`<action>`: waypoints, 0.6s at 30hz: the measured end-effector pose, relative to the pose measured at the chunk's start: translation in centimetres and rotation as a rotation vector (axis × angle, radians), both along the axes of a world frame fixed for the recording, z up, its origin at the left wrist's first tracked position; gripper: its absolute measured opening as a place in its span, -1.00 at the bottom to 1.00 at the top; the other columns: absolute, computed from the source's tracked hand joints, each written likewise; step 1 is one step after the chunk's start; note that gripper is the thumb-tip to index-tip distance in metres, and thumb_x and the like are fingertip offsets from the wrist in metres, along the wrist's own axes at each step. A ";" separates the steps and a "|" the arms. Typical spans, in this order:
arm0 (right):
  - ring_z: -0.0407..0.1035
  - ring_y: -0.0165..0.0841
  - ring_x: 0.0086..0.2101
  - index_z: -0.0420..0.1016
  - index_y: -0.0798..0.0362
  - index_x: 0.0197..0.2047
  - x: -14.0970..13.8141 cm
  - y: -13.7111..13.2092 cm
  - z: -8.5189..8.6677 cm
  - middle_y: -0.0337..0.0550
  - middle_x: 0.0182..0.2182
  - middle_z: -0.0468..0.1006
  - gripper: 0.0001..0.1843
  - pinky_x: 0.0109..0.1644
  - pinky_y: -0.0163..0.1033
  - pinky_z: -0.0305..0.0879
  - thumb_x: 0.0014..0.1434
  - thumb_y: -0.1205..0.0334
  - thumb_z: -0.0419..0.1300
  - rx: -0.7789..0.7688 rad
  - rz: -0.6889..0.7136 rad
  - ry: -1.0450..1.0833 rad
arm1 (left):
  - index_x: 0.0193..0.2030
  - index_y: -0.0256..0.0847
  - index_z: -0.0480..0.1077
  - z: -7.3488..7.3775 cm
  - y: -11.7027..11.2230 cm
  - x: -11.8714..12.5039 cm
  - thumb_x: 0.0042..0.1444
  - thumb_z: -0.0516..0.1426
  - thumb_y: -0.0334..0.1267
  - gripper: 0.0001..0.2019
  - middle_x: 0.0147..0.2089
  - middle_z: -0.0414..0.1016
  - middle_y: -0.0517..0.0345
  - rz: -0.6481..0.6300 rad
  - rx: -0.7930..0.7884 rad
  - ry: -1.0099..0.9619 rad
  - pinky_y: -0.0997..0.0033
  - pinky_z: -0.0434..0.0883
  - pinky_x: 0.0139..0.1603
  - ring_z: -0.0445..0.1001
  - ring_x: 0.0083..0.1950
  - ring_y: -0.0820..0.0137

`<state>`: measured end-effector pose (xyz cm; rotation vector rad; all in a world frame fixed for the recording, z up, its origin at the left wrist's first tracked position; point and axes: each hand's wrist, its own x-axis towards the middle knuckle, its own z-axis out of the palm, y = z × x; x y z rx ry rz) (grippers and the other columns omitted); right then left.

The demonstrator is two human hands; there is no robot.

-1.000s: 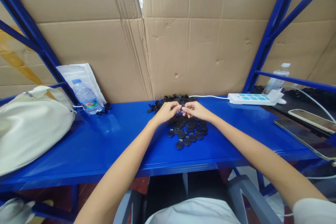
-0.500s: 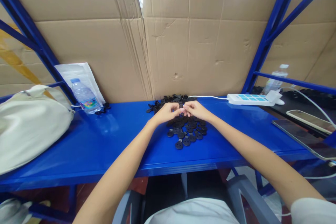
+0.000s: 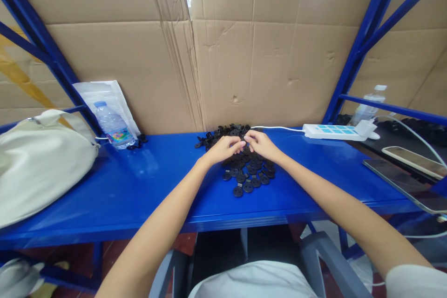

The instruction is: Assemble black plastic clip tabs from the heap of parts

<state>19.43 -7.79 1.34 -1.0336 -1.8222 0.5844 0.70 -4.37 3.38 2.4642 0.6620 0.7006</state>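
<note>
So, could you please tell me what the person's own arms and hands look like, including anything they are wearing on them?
The left hand and right hand are bare, without gloves. No rings, watch or bands are visible on them or on the forearms. A pale off-white sleeve shows at the lower right corner; the left sleeve is out of view.

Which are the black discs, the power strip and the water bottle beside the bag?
Black discs (image 3: pixel 238 191): head view, on the pile's nearest disc.
Power strip (image 3: pixel 330 131): head view, on its blue panel.
Water bottle (image 3: pixel 113 126): head view, on its clear body.
</note>
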 end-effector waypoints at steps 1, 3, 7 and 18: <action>0.23 -0.45 -0.63 0.28 0.04 -0.40 0.0 -0.1 0.1 -0.35 -0.69 0.32 -0.71 -0.44 -0.34 0.17 0.27 0.04 0.03 0.023 -0.025 -0.033 | -0.39 -0.30 0.38 -0.1 0.0 0.0 0.26 -0.03 0.01 -0.58 -0.46 0.44 0.16 -0.021 -0.015 -0.007 0.49 0.32 -0.32 0.40 -0.42 0.48; 0.25 -0.44 -0.60 0.28 0.04 -0.42 0.0 -0.3 0.3 -0.33 -0.68 0.34 -0.73 -0.41 -0.33 0.18 0.26 0.08 0.02 0.077 -0.047 -0.090 | -0.38 -0.30 0.38 -0.1 0.1 0.0 0.28 -0.05 0.00 -0.58 -0.46 0.44 0.15 -0.036 -0.015 -0.015 0.49 0.35 -0.31 0.41 -0.41 0.47; 0.27 -0.43 -0.59 0.36 0.05 -0.34 -0.2 -0.9 0.8 -0.31 -0.64 0.36 -0.68 -0.43 -0.34 0.16 0.28 -0.02 0.02 0.119 -0.073 -0.087 | -0.41 -0.28 0.38 0.4 0.0 -0.4 0.29 -0.06 -0.02 -0.58 -0.46 0.45 0.18 0.028 0.067 0.009 0.50 0.33 -0.30 0.41 -0.41 0.47; 0.32 -0.47 -0.59 0.32 0.07 -0.28 1.1 0.9 -0.1 -0.27 -0.57 0.45 -0.82 -0.54 -0.40 0.23 0.24 0.12 0.10 -0.174 0.016 0.003 | -0.31 -0.24 0.44 0.6 -0.4 -0.2 0.26 0.01 0.01 -0.63 -0.39 0.50 0.16 0.093 0.267 0.147 0.48 0.27 -0.29 0.42 -0.36 0.43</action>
